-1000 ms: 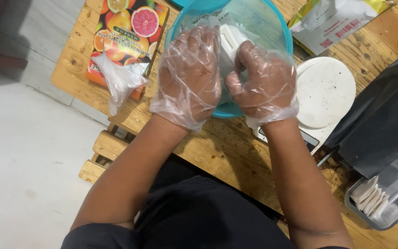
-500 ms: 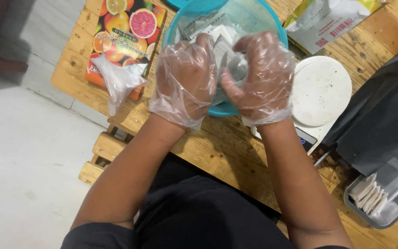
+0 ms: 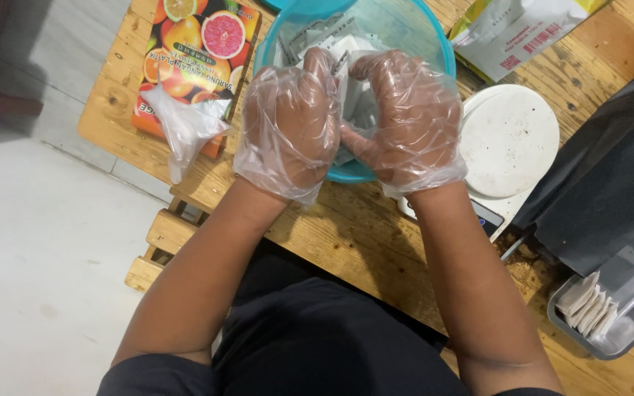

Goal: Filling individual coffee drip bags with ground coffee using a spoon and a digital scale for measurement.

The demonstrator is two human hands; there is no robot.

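Both my hands wear loose clear plastic gloves and meet over a blue plastic bowl (image 3: 440,45) on the wooden table. My left hand (image 3: 291,121) and my right hand (image 3: 405,121) are closed together on a small white sachet (image 3: 344,55), pinched between the fingertips at its top. The bowl holds several more white sachets (image 3: 310,33). My palms hide most of the held sachet.
A box printed with citrus fruit (image 3: 192,51) lies at the left, with a crumpled clear plastic glove (image 3: 185,128) on it. A white round scale (image 3: 511,139) sits to the right, a yellow-white pouch (image 3: 515,29) behind it, a grey tray of packets (image 3: 603,308) at the lower right.
My hands have come closer together and lifted toward the bowl's middle, fingertips now pinching the sachet's top. The view has shifted slightly.
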